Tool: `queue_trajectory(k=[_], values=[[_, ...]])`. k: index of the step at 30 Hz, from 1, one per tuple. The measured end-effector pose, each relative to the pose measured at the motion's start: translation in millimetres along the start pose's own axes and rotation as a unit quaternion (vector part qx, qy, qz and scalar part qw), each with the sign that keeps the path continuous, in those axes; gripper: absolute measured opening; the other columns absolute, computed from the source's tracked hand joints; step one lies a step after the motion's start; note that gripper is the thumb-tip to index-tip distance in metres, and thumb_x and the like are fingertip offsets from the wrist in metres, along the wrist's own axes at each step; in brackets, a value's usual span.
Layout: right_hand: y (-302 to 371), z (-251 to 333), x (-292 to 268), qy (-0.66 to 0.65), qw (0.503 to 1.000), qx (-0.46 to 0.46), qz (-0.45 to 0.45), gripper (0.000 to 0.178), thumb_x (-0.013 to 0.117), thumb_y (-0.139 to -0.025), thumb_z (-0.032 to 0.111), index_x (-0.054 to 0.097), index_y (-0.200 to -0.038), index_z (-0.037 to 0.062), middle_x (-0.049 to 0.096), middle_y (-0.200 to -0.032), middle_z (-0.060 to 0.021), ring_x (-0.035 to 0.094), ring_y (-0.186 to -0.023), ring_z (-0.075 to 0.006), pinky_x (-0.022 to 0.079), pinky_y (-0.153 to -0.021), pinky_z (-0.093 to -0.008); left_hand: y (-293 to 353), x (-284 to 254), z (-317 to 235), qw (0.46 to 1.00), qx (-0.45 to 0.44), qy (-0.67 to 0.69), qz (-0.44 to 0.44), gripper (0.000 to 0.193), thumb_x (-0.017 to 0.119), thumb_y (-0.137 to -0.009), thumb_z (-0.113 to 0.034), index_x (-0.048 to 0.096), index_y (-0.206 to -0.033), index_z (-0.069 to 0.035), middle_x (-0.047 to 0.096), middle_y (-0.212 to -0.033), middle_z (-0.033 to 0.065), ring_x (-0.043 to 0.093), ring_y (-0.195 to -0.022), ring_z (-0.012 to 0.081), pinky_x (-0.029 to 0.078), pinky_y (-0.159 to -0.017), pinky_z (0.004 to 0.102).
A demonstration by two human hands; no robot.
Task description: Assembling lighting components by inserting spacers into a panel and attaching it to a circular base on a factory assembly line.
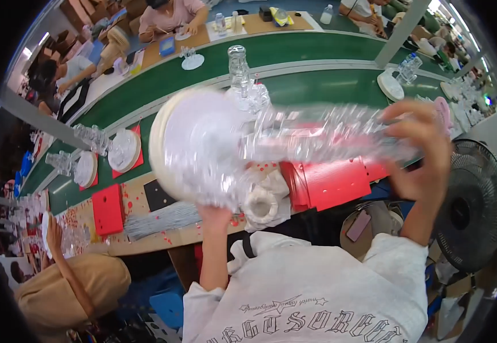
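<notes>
Clear plastic piece (pixel 271 143) betw. hands: left (pixel 214 214) under disc end, right (pixel 423 151) gripping stem.

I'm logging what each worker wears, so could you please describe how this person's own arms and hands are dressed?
Both hands are bare, with no gloves. The left hand and right hand come from bare forearms; no watch, ring or band shows. The light grey sleeves are pushed up toward the elbows. They belong to a loose sweatshirt with dark outlined lettering across the chest.
</notes>
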State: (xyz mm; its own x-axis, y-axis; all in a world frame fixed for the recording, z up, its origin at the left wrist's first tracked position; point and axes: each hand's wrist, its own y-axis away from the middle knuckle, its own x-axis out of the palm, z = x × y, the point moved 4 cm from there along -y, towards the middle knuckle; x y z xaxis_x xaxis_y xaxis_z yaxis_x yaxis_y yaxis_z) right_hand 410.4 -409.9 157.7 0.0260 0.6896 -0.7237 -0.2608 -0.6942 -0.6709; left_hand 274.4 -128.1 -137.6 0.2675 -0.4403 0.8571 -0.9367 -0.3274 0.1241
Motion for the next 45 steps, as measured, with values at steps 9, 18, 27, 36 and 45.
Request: queue_trajectory(k=[9,18,27,36,45], values=[[195,41,272,-0.174,0.934,0.284,0.130,0.064,0.071,-0.065,-0.007,0.058,-0.127,0.0054,0.060,-0.116,-0.0158,0.058,-0.114,-0.0377,0.047,-0.099,-0.0441,170,-128,-86,0.953,0.221,-0.153,-0.139,0.057,0.039,-0.104,-0.036,0.044,-0.148,0.000,0.037,-0.159,0.0145,0.039,-0.144,0.0357,0.033,-0.120,0.0502],[252,38,349,-0.129,0.942,0.266,0.160,0.064,0.063,-0.068,-0.007,0.060,-0.131,0.0027,0.059,-0.135,-0.0198,0.049,-0.134,-0.0370,0.040,-0.113,-0.0483,152,-11,-35,0.797,0.294,-0.456,-0.266,0.040,0.045,-0.106,-0.014,0.055,-0.129,0.017,0.046,-0.150,0.0208,0.058,-0.124,0.0305,0.044,-0.107,0.0392],[104,94,153,-0.100,0.974,0.179,0.101,0.048,0.069,-0.088,0.035,0.065,-0.132,0.0139,0.057,-0.144,-0.0110,0.053,-0.130,-0.0318,0.040,-0.104,-0.0497,139,92,24,0.809,0.225,-0.502,-0.206,0.034,0.049,-0.105,-0.015,0.068,-0.109,0.014,0.027,-0.163,0.0184,0.052,-0.134,0.0343,0.042,-0.107,0.0366],[122,70,146,-0.098,0.973,0.117,0.173,0.051,0.073,-0.081,0.035,0.068,-0.130,0.0199,0.061,-0.142,-0.0013,0.056,-0.130,-0.0241,0.041,-0.099,-0.0455,87,65,-9,0.865,0.193,-0.440,-0.144,0.048,0.038,-0.110,-0.025,0.058,-0.130,0.014,0.048,-0.151,0.0199,0.047,-0.139,0.0290,0.036,-0.115,0.0389],[88,80,140,-0.098,0.976,0.083,0.176,0.066,0.080,-0.074,0.042,0.065,-0.129,0.0104,0.060,-0.140,-0.0052,0.058,-0.124,-0.0266,0.046,-0.097,-0.0439,80,66,45,0.865,0.337,-0.349,-0.130,0.049,0.037,-0.111,-0.026,0.061,-0.124,0.015,0.039,-0.156,0.0240,0.044,-0.140,0.0351,0.036,-0.116,0.0467]])
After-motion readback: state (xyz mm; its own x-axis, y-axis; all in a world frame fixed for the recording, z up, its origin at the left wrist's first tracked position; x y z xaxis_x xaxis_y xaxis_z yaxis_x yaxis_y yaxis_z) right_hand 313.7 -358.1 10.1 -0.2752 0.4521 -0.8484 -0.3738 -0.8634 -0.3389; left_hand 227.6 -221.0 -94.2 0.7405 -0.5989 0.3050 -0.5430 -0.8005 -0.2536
